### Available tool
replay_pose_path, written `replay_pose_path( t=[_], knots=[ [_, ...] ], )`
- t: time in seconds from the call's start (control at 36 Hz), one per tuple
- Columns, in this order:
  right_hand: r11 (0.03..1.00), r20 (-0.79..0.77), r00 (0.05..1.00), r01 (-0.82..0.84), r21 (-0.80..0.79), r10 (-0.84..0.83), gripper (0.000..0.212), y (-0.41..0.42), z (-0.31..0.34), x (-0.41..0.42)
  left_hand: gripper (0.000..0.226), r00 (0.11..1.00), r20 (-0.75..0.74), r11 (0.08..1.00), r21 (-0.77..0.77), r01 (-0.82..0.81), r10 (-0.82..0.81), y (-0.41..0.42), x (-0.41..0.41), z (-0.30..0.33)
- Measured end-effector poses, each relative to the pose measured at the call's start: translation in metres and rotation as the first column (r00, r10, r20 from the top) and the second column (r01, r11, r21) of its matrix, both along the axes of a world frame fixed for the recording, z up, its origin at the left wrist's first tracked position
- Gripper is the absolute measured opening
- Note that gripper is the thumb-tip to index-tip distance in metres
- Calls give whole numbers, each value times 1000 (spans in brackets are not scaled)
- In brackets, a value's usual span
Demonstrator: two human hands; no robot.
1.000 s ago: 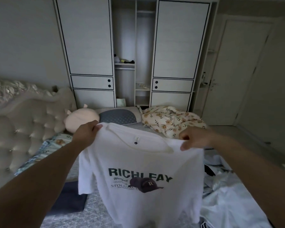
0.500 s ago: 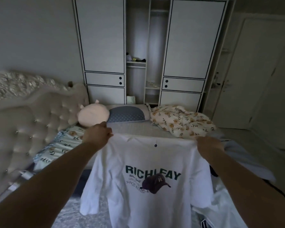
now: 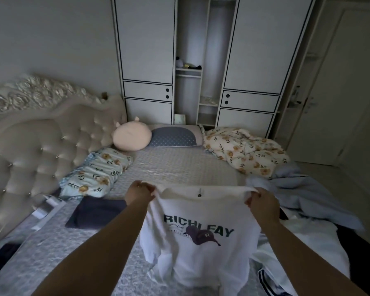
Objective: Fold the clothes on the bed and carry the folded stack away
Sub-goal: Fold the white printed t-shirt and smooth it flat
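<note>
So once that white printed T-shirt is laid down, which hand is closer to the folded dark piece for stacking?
Probably the left hand: the folded dark garment lies just to its left on the bed. The right hand pinches the T-shirt's far shoulder.

Both arms outstretched; left hand [image 3: 139,192] and right hand [image 3: 261,202] pinching, fingers curled.

The white shirt [image 3: 201,238] reads "RICHLEAY" in dark green capitals across its chest. The dark cap printed below bears an "R". Smaller script under the big letters is unreadable.
</note>
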State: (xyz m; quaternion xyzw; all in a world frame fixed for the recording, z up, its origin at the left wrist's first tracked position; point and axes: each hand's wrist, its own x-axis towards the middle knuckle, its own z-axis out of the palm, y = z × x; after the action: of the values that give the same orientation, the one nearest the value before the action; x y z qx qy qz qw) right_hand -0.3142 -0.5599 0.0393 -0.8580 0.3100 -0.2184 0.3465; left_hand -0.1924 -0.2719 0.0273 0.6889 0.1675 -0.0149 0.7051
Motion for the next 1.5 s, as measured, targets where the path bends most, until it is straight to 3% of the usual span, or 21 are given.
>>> replay_pose_path(
  t=[0.06, 0.11, 0.22, 0.33, 0.47, 0.56, 0.64, 0.69, 0.78, 0.83, 0.92, 1.0, 1.06, 1.11, 1.14, 1.19, 1.25, 1.28, 1.33, 1.42, 1.5],
  knots=[
    [977, -13, 1000, -11, -215, 8, 28, -3, 6, -8, 17, 979, 204, 880, 469, -74, -26, 3, -7, 0],
    [927, -24, 1000, -5, -375, -4, 28, -7, 18, -12, 14, 917, 386, 768, 616, -174, -102, 8, -11, 3],
    [785, 18, 1000, 8, -619, 3, 28, -11, 42, -23, 13, 719, 656, 656, 649, -385, -228, 16, -24, 22],
    [635, 184, 971, 47, -771, 153, 27, -10, 57, -34, 16, 659, 725, 662, 597, -454, -201, 18, -39, 38],
    [685, 345, 917, 120, -719, 200, 45, -6, 55, -32, 31, 559, 814, 643, 514, -567, -158, 13, -42, 44],
    [792, 123, 983, -31, -609, 133, 43, -3, 28, -22, 26, 670, 731, 663, 568, -488, -132, 11, -31, 20],
    [871, -169, 978, -186, -454, 121, 38, -1, -24, -10, 23, 871, 468, 680, 687, -255, -147, 13, -15, -28],
    [895, -362, 923, -269, -356, 133, 38, 1, -61, 0, 30, 958, 235, 643, 762, -74, -167, 14, -4, -62],
    [931, -607, 773, -337, -143, 187, 36, -2, -108, 25, 28, 984, -5, 572, 813, 108, -180, 14, 16, -104],
    [967, -634, 745, -253, 16, 205, 34, -12, -129, 54, 26, 974, -120, 547, 812, 207, -190, 12, 41, -125],
    [948, -650, 701, -124, 294, 294, 20, -25, -148, 117, 29, 928, -289, 556, 743, 372, -236, 2, 101, -152],
    [762, -525, 829, 210, 612, 192, 20, -46, -149, 195, 34, 874, -405, 533, 694, 484, -267, -14, 182, -166],
    [754, -440, 887, 191, 629, 142, 20, -62, -146, 255, 38, 873, -394, 512, 707, 488, -287, -30, 240, -166],
    [845, -343, 933, 92, 527, 112, 38, -73, -145, 318, 43, 918, -281, 483, 785, 388, -281, -52, 298, -164],
    [910, -303, 949, 47, 411, 88, 46, -74, -144, 344, 43, 942, -199, 518, 795, 317, -271, -66, 324, -166],
    [945, -197, 972, -57, 321, 126, 59, -70, -157, 382, 58, 942, -68, 676, 680, 286, -330, -95, 357, -182],
    [963, -192, 965, -131, 237, 179, 67, -61, -195, 400, 78, 906, -43, 702, 618, 355, -420, -118, 365, -213],
    [970, -261, 940, -182, 160, 219, 68, -55, -220, 402, 80, 886, -77, 653, 647, 393, -457, -126, 363, -237],
    [957, -428, 859, -287, 51, 281, 71, -43, -278, 396, 75, 837, -200, 459, 760, 461, -510, -132, 350, -291],
    [929, -646, 692, -363, 74, 322, 73, -23, -361, 376, 65, 715, -381, 105, 840, 533, -586, -136, 319, -376],
    [914, -761, 561, -394, 101, 326, 68, -12, -435, 360, 63, 637, -521, -99, 812, 576, -568, -137, 297, -454]
  ],
)
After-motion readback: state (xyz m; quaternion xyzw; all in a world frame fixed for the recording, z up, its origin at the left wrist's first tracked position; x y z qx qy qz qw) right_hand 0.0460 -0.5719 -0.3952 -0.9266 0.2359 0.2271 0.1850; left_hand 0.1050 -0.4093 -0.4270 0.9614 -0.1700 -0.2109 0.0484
